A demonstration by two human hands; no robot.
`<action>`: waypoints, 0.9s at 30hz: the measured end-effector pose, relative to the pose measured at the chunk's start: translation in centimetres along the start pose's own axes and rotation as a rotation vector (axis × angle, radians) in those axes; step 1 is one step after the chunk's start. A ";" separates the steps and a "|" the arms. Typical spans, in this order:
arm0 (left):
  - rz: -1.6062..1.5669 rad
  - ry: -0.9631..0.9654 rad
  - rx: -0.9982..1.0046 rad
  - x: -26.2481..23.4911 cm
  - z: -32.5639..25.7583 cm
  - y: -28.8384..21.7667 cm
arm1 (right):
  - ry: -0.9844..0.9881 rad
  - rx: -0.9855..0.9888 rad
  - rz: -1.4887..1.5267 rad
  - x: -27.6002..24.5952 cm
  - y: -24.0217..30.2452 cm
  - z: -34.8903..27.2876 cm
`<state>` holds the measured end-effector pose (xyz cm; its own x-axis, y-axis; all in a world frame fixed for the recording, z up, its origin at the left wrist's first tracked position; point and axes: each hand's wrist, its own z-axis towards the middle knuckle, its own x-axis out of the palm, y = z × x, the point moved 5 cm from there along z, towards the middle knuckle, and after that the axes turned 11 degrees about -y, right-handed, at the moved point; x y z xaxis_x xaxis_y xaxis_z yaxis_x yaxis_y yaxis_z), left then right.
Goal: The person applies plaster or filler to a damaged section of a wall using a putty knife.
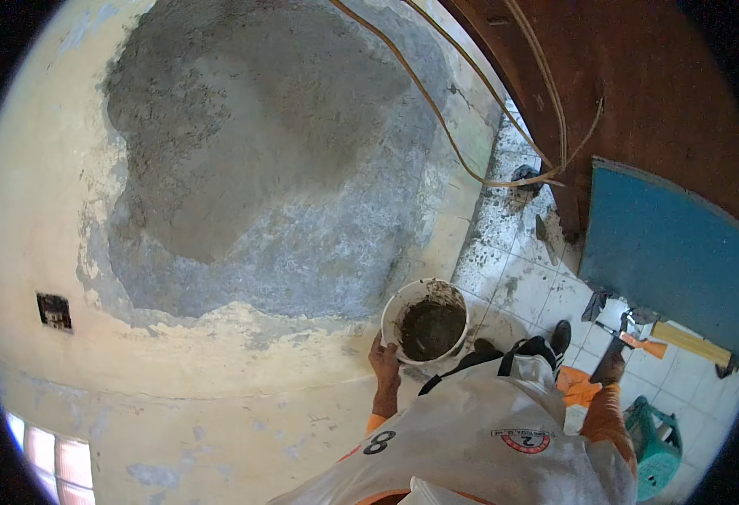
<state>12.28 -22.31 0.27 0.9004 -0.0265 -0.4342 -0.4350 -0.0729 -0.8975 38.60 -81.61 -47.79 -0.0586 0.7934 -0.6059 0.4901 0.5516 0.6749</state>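
My left hand [384,362] grips the rim of a white bucket [391,313] at its near left side, the thumb over the edge. Dark wet mortar [430,330] lies inside the bucket, and some is smeared up its inner wall. The bucket is beside my body, close to the wall. My right hand [611,369] hangs low on the right, next to an orange-handled tool [644,344]; its fingers are too small and dark to make out. Ahead on the left, a wall [32,227] bears a broad patch of rough grey plaster [260,143] over a smoother bluish-grey layer [302,261].
Brown cables [445,126] loop down in front of a dark brown wooden panel [639,76]. A blue board [664,236] leans below it. White floor tiles [517,286] are splattered with mortar. A green plastic stool [657,450] and a yellow wooden strip [691,341] are at right.
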 end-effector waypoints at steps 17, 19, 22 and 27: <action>-0.081 0.096 0.048 3.6 5.3 -0.6 | -0.003 -1.279 -0.395 9.6 26.3 2.2; -0.160 0.102 0.051 3.3 7.2 1.1 | 0.225 -0.833 -0.340 7.7 26.9 2.2; -0.261 0.108 0.052 3.3 12.0 4.0 | 0.279 -0.808 -0.044 5.9 31.4 -1.9; -0.314 0.190 0.058 1.4 19.9 8.2 | 0.083 -0.419 -0.444 7.4 34.7 -9.7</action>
<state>9.80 -3.12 -9.21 0.9731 -0.1970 -0.1198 -0.1320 -0.0501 -0.9900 46.76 -54.11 -24.79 -0.2545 0.4726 -0.8437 0.0205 0.8749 0.4839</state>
